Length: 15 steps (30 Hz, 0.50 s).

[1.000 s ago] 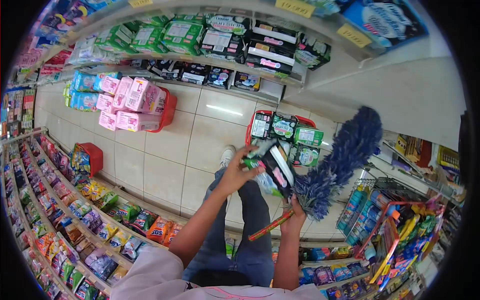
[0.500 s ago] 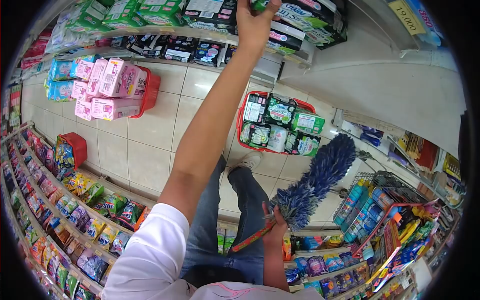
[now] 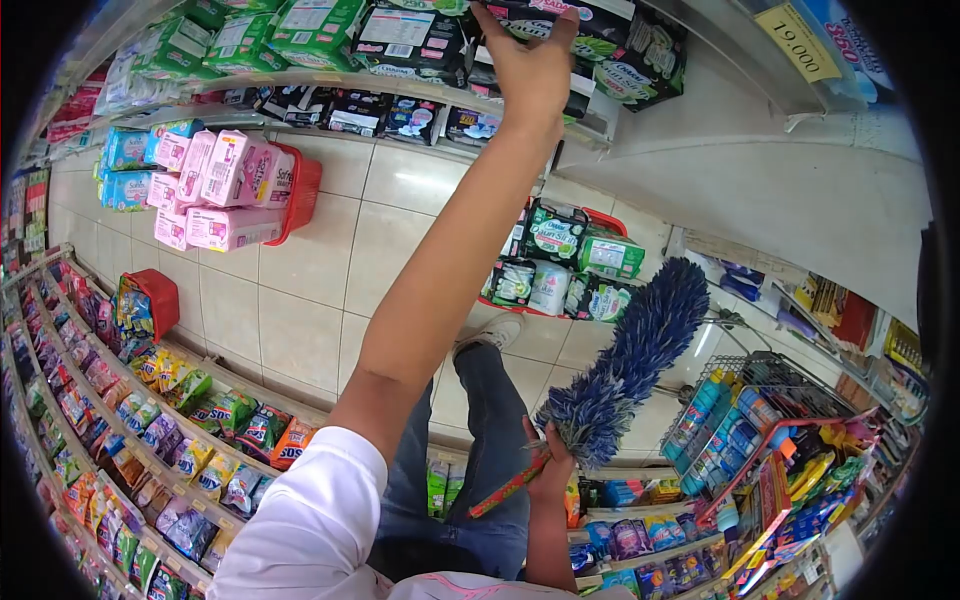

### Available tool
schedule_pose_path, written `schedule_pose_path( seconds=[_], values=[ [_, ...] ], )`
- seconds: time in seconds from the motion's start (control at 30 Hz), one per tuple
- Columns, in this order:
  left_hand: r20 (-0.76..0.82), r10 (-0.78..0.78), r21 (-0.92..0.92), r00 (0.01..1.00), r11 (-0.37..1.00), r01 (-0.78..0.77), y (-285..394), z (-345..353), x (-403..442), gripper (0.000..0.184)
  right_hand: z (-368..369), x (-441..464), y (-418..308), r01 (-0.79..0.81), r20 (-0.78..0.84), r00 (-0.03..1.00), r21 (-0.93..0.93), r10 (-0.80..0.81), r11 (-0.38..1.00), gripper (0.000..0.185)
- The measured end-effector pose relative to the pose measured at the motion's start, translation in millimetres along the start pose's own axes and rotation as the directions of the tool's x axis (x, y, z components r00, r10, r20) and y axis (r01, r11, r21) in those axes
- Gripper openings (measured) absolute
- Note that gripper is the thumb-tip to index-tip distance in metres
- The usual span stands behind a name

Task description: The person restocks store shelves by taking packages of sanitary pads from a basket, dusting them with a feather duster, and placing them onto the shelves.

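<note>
My left hand [image 3: 534, 85] reaches up to the shelf at the top, its thumb and fingers spread across a black pack of sanitary pads [image 3: 592, 40]; part of its grip lies behind the hand. Other black packs [image 3: 412, 38] and green packs [image 3: 318, 30] stand in a row beside it. Low on the right, my right hand [image 3: 551, 468] is closed round the handle of a feather duster [image 3: 630, 360]. The duster has a fluffy blue-grey head pointing up to the right, and its red patterned handle [image 3: 508, 484] sticks out below the hand.
A red basket [image 3: 605, 222] of black and green packs stands by my foot. Another red basket [image 3: 300, 195] holds pink and blue packs. A smaller red basket [image 3: 160, 303] sits near the left shelves [image 3: 150, 440]. A wire basket [image 3: 765, 385] of bottles stands right.
My left hand has moved slightly right and down along the shelf, its fingers now wider apart. The packs there have shifted a little. My right hand still holds the duster.
</note>
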<state>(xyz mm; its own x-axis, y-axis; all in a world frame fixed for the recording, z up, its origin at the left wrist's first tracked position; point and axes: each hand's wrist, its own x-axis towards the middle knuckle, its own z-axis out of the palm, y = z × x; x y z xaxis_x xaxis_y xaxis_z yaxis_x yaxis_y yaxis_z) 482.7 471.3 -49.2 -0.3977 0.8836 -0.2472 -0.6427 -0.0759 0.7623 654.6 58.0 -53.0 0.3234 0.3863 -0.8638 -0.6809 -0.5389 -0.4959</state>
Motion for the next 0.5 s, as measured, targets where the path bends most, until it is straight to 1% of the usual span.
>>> schedule_pose_path(
  seconds=[0.03,0.07,0.13,0.17,0.23,0.27,0.33,0.37,0.4,0.47,0.5],
  values=[
    [0.009,0.059,-0.017,0.998,0.998,-0.059,-6.8,1.9,2.6,0.09,-5.5,1.8,0.3,-0.028,-0.002,1.0,-0.024,0.027,0.999,0.009],
    [0.007,0.062,-0.016,0.998,0.998,-0.062,-12.6,2.3,8.9,0.09,-3.7,2.2,-0.5,-0.029,0.0,1.0,-0.025,0.029,0.999,0.009],
    [-0.06,0.176,0.003,0.983,0.984,-0.176,-15.1,5.0,18.8,0.085,3.1,3.2,-2.0,0.008,0.028,1.0,0.016,-0.009,1.0,0.019],
    [-0.061,0.176,0.003,0.983,0.984,-0.176,-13.9,7.6,19.4,0.085,5.2,3.4,-2.8,0.008,0.027,1.0,0.016,-0.008,1.0,0.019],
    [-0.125,0.157,0.045,0.98,0.987,-0.152,-13.9,13.8,19.5,0.081,5.6,2.0,-3.4,-0.029,0.019,0.999,0.026,0.028,0.999,0.017],
    [-0.127,0.149,0.048,0.981,0.988,-0.144,-14.5,13.5,18.0,0.081,3.1,2.7,-3.2,-0.033,0.01,0.999,0.027,0.033,0.999,0.017],
    [-0.148,0.195,0.142,0.97,0.974,-0.174,-12.9,9.2,19.1,0.082,0.8,7.0,-2.8,-0.152,-0.075,0.986,-0.035,0.149,0.988,0.017],
    [-0.081,0.152,0.148,0.985,0.979,-0.139,-9.2,1.0,24.4,0.08,3.4,7.8,-2.9,-0.156,-0.075,0.985,-0.028,0.153,0.987,0.017],
    [-0.078,0.15,0.153,0.986,0.979,-0.137,-6.7,-6.6,26.6,0.08,6.5,7.1,-4.2,-0.141,-0.088,0.987,-0.044,0.137,0.989,0.014],
    [-0.047,-0.047,0.222,0.998,0.974,0.056,11.1,-12.6,21.2,0.076,5.8,7.6,-3.5,-0.131,-0.104,0.987,-0.056,0.124,0.99,0.012],
    [-0.077,-0.132,0.275,0.988,0.95,0.148,21.1,-10.9,16.7,0.058,2.5,9.8,-1.5,-0.096,-0.068,0.993,-0.025,0.094,0.995,0.013]
  ],
)
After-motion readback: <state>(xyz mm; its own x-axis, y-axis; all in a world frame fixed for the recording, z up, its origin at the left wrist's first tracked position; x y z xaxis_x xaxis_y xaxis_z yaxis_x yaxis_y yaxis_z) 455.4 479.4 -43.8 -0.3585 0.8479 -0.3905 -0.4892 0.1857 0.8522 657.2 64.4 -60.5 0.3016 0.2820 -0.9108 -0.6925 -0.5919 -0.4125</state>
